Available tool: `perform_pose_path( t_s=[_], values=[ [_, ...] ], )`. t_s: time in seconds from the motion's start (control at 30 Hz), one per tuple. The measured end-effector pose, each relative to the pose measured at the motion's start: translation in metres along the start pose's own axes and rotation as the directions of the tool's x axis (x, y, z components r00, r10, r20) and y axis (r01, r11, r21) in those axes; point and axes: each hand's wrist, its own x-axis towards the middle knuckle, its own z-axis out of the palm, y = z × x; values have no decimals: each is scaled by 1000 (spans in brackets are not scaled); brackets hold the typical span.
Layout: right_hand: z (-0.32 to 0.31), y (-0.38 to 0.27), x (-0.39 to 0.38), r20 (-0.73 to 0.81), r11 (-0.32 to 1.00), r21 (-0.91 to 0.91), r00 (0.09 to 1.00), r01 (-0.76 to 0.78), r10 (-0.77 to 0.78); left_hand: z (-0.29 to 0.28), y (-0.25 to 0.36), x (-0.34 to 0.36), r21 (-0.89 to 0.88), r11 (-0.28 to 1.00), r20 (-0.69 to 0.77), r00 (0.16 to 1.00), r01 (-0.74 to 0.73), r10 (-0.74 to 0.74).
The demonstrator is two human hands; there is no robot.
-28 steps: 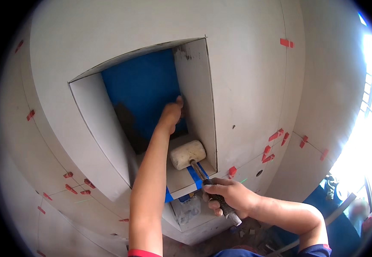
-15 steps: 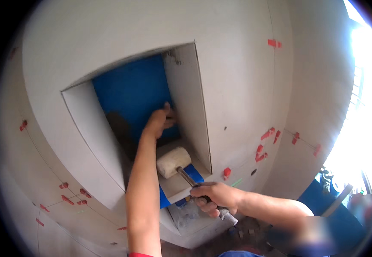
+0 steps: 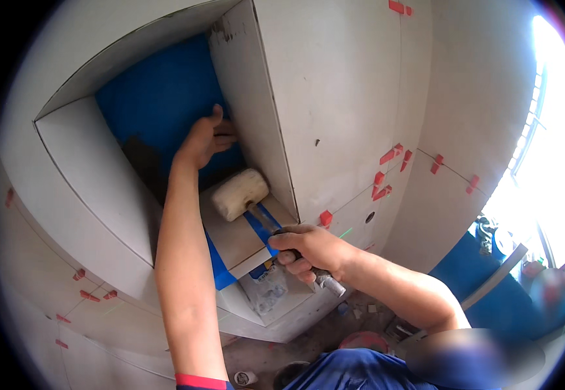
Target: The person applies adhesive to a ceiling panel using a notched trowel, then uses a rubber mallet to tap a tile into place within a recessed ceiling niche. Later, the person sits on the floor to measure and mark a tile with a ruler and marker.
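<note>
My left hand (image 3: pixel 208 136) reaches into a recessed wall niche, fingers spread near the meeting of its blue back panel (image 3: pixel 152 84) and pale right side panel (image 3: pixel 250 97); I cannot tell whether the fingertips press on it. My right hand (image 3: pixel 308 250) grips the handle of a mallet with a dingy white head (image 3: pixel 237 194). The head lies at the niche's bottom on a pale ledge (image 3: pixel 230 240) crossed by blue tape (image 3: pixel 217 270). A dark grey patch (image 3: pixel 139 156) covers the lower left of the back panel.
Tiled walls (image 3: pixel 334 78) carry red leveling pieces (image 3: pixel 437 164). Below the niche a clear bag (image 3: pixel 266 292) sits in a lower recess. At right are a bright window (image 3: pixel 555 117), a blue surface (image 3: pixel 451 257) and a long pale bar (image 3: pixel 490 279). Below lies a littered floor (image 3: pixel 354 309).
The view has shifted, so the niche and both arms appear higher and further left. My left fingers have spread along the right panel; my right hand keeps its grip on the mallet.
</note>
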Motion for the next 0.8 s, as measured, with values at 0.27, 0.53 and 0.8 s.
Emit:
perform_pose_path(
  t_s=[0.27,0.53,0.8],
  values=[
    [-18,2,-8,25,999,-26,999,44,-43,3,2,3,-51,998,26,999,-22,24],
    [-24,3,-13,43,997,-63,999,35,-33,7,-2,1,-88,996,5,1000,-13,14],
    [-29,10,-14,35,982,-173,997,70,-65,6,-2,3,-66,998,25,999,-23,24]
  ],
)
